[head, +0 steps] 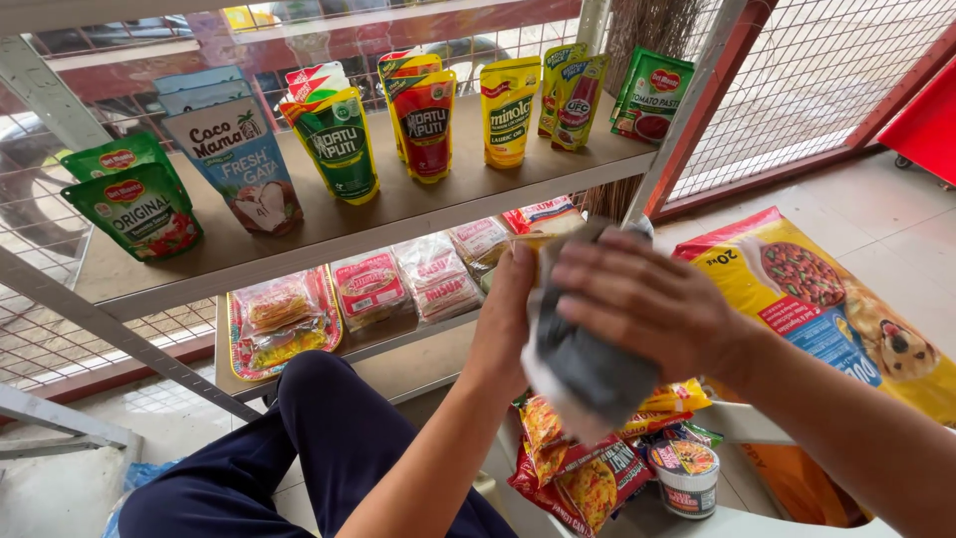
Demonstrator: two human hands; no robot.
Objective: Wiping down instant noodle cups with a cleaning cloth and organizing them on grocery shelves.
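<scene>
My left hand (505, 309) grips a packet (533, 242) from the left side; only its yellowish top edge shows. My right hand (652, 299) presses a grey cloth (588, 369) flat against the packet's front, and the cloth covers nearly all of it. Both hands are held up in front of the lower shelf (403, 364) of a metal rack. The packet's label is hidden by the cloth and my fingers.
The upper shelf (428, 204) holds a row of standing pouches in green, blue, red and yellow. The lower shelf carries flat noodle packets (370, 289). Below my hands a white bin (757, 518) holds snack packets and a cup noodle (685, 473). A large yellow pet-food sack (827, 299) leans at the right. My knee (329, 418) is at the bottom left.
</scene>
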